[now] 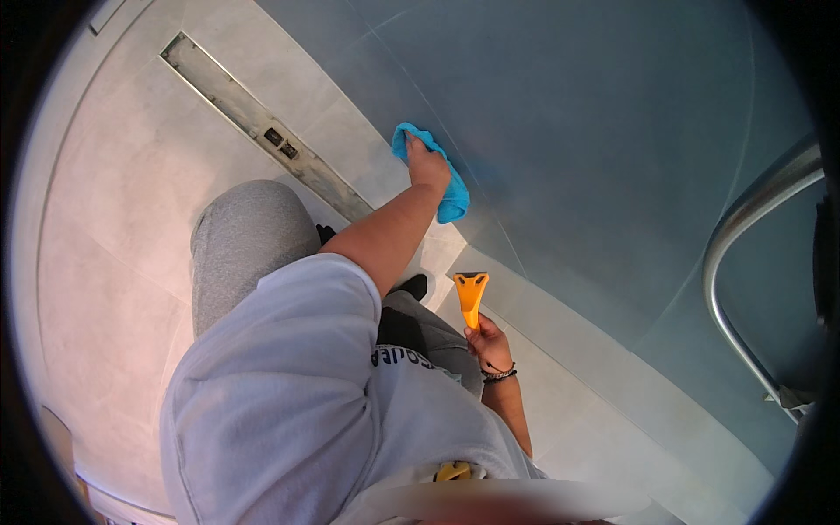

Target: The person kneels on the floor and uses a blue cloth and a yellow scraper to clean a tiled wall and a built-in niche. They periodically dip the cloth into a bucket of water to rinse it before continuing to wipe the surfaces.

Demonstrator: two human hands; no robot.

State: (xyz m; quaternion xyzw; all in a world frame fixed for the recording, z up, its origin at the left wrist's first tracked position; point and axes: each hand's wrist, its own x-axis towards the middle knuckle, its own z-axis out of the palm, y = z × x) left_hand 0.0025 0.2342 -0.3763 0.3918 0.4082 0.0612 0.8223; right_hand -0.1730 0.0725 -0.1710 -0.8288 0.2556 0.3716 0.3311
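My left hand [428, 164] presses a bright blue cloth [454, 200] against the dark grey-blue tiled wall [558, 131], just above its lower edge. Lower in the picture, my right hand [489, 342] grips the handle of a yellow plastic scraper [471, 292], its wide head pointing away from me. The scraper appears apart from the wall, near the corner of a light tiled ledge. A bracelet circles my right wrist. Part of my left hand's grip is hidden by the cloth.
A long, uncovered linear drain channel [223, 85] runs through the light floor tiles [118, 197], with dark openings in it. My bent legs are beside it. A curved metal tube [712, 269] stands at the right. The light ledge [590, 335] follows the wall's base.
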